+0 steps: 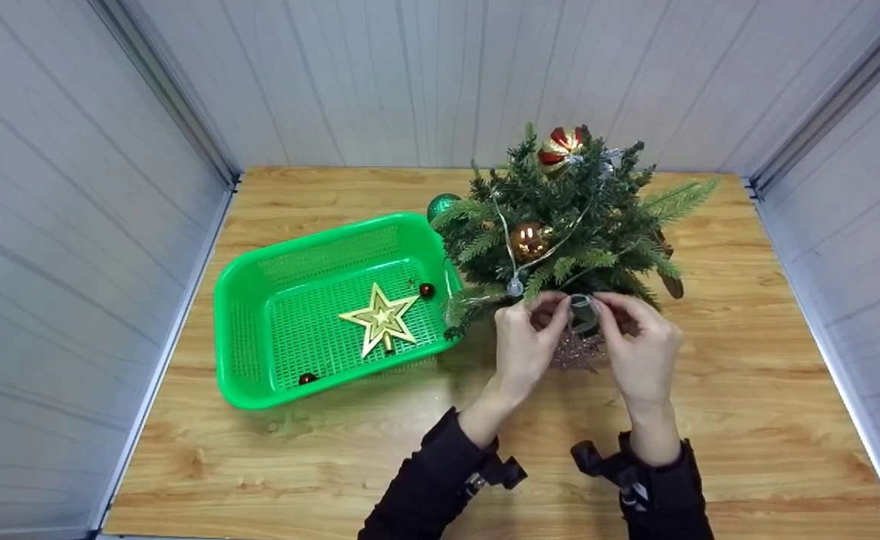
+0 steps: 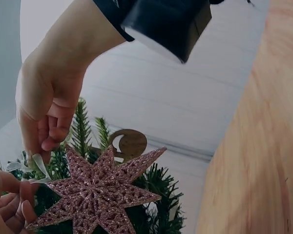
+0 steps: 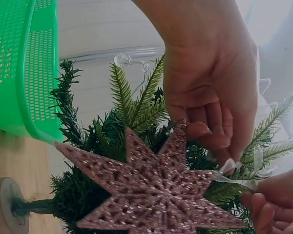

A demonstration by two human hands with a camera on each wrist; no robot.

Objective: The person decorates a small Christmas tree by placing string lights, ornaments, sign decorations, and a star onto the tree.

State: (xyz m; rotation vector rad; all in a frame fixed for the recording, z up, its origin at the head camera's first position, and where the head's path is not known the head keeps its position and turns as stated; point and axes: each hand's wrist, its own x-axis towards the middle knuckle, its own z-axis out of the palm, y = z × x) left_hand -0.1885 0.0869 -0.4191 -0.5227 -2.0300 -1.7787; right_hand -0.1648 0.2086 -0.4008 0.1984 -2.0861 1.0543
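Note:
A pink glittery star ornament [image 1: 578,352] with openwork points hangs at the front of a small Christmas tree [image 1: 560,195]. From one of its points runs a thin sheer ribbon [image 3: 234,180]. My left hand [image 1: 524,346] pinches one part of this ribbon between thumb and fingers. Facing it, my right hand [image 1: 644,352] pinches another part, and the ribbon makes a loop between the two hands. In the left wrist view the star [image 2: 95,192] covers much of the green branches behind it.
Left of the tree stands a green plastic basket [image 1: 241,337] holding a gold star topper [image 1: 381,318] and small red balls [image 1: 427,290]. Baubles, including a copper one [image 1: 529,240], a clear light string [image 1: 515,286] and a wooden moon ornament [image 2: 132,144] hang on the tree.

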